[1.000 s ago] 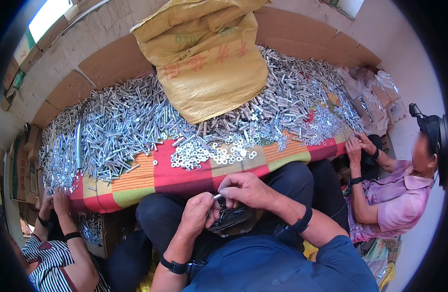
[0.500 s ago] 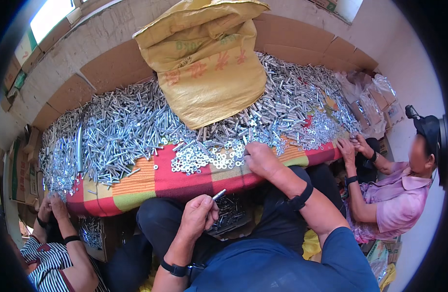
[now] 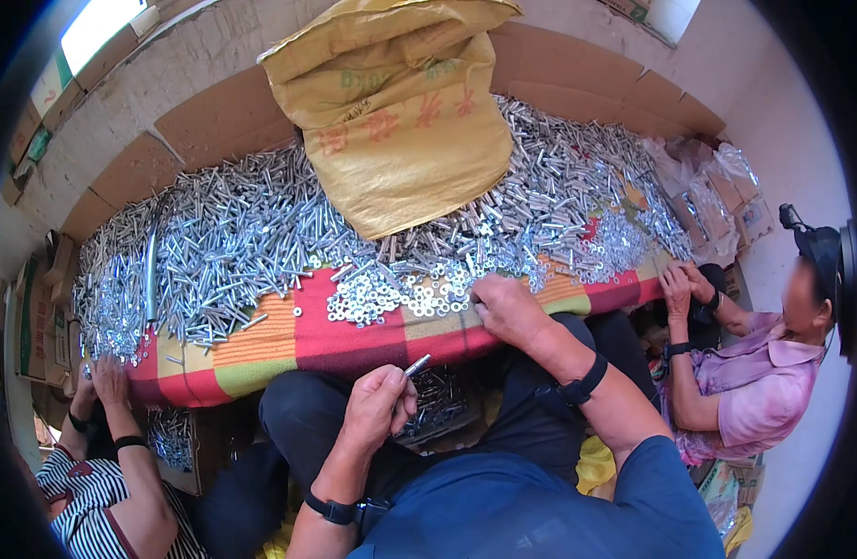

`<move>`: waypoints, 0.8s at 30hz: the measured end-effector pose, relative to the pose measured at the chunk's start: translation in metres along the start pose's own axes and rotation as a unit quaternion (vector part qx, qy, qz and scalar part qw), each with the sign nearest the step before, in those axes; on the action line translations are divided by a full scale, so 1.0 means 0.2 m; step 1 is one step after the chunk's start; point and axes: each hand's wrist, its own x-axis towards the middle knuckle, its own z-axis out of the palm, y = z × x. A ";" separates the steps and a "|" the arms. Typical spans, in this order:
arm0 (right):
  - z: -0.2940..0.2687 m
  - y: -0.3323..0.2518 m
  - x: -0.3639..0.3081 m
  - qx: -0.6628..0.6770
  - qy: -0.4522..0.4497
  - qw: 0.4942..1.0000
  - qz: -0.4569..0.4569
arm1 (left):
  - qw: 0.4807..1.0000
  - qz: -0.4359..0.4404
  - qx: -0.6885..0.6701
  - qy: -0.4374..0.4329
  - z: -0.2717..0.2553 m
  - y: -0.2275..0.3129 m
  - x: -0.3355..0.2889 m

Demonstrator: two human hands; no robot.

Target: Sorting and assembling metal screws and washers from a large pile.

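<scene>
My left hand point(image 3: 380, 410) is above my lap, its fingers closed around a short metal bolt point(image 3: 417, 364) whose end sticks out past the thumb toward the table. My right hand point(image 3: 505, 309) rests at the near edge of the heap, fingertips pinched together beside loose flat washers point(image 3: 435, 300). Whether a washer is between those fingers is hidden. More shiny washers point(image 3: 363, 298) lie in a cluster left of that hand on the checked cloth point(image 3: 340, 349). Behind them spreads a large heap of metal bolts point(image 3: 228, 238).
A yellow woven sack point(image 3: 405, 163) lies over the heap. Below the table edge stands a box of metal parts point(image 3: 438, 401). One person's hands point(image 3: 104, 380) work at the far left, another's point(image 3: 682, 282) at the right. Cardboard point(image 3: 219, 116) lines the back.
The view has shifted slightly. My left hand still grips the bolt, which has tilted a little; my right hand stays at the washers with its fingers closed.
</scene>
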 end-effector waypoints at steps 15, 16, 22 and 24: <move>-0.07 -0.41 -0.06 0.576 -0.159 0.778 0.194 | 0.999 0.017 -0.028 0.009 0.01 0.02 0.00; -0.06 -0.43 -0.06 0.592 -0.159 0.765 0.195 | 0.999 0.017 -0.036 0.006 0.01 0.02 -0.01; 0.00 -0.43 -0.09 0.629 -0.168 0.732 0.200 | 1.000 0.017 -0.021 0.001 0.01 0.01 0.00; 0.01 -0.43 -0.09 0.645 -0.173 0.718 0.197 | 1.000 0.019 -0.021 0.005 0.01 0.01 0.00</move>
